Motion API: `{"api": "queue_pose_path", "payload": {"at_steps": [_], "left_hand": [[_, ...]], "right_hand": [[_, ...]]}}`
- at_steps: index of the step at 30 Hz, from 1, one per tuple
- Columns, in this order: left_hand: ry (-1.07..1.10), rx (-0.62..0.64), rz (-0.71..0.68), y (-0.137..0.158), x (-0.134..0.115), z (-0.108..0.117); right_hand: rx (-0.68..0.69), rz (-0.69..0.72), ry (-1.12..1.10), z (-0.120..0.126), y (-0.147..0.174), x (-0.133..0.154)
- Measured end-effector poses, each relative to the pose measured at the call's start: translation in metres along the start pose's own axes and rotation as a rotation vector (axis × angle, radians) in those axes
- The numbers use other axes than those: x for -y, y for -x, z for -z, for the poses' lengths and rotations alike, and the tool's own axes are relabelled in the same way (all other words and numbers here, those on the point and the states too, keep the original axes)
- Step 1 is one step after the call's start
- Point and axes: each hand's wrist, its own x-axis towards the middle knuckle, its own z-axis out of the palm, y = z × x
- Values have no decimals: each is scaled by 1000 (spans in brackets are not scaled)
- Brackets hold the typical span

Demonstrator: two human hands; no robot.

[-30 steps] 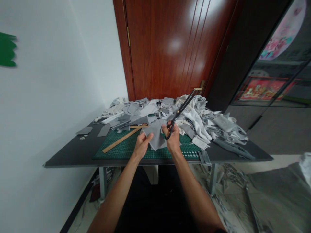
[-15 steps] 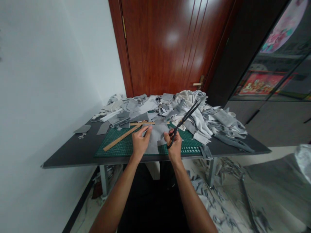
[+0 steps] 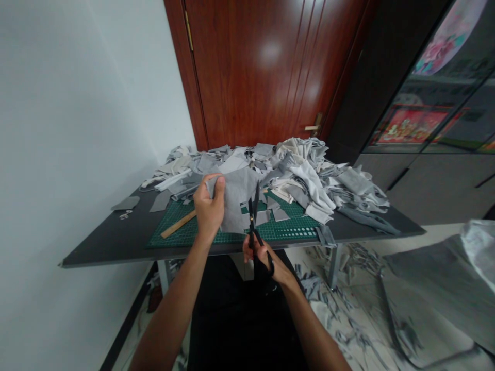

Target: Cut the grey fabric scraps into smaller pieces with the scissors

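Observation:
A piece of grey fabric [image 3: 236, 198] hangs raised above the green cutting mat [image 3: 185, 226], pinched at its left side by my left hand [image 3: 210, 206]. My right hand [image 3: 263, 257] is closed round the handles of black scissors [image 3: 253, 219]. The blades point away from me and stand apart in a narrow V at the fabric's right edge. Whether they touch the cloth I cannot tell. Small grey fabric scraps [image 3: 277, 210] lie on the mat right of the blades. A wooden ruler [image 3: 178, 225] rests on the mat, partly hidden behind my left hand.
A long heap of grey and white cloth pieces [image 3: 305, 172] fills the back of the dark table [image 3: 112, 232]. Flat grey pieces [image 3: 126, 203] lie at the left. Scraps [image 3: 348, 330] litter the floor, and a grey sheet-like bag [image 3: 436, 273] stands at the right.
My left hand has lifted the fabric up and to the left. My right hand has come down toward me, and the scissors have swung from pointing right to pointing ahead, their blades now apart.

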Motion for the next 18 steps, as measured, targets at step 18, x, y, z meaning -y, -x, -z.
{"api": "queue_pose_path", "payload": {"at_steps": [18], "left_hand": [[-63, 85, -46, 11, 1, -6]], "right_hand": [[123, 0, 14, -1, 2, 11]]}}
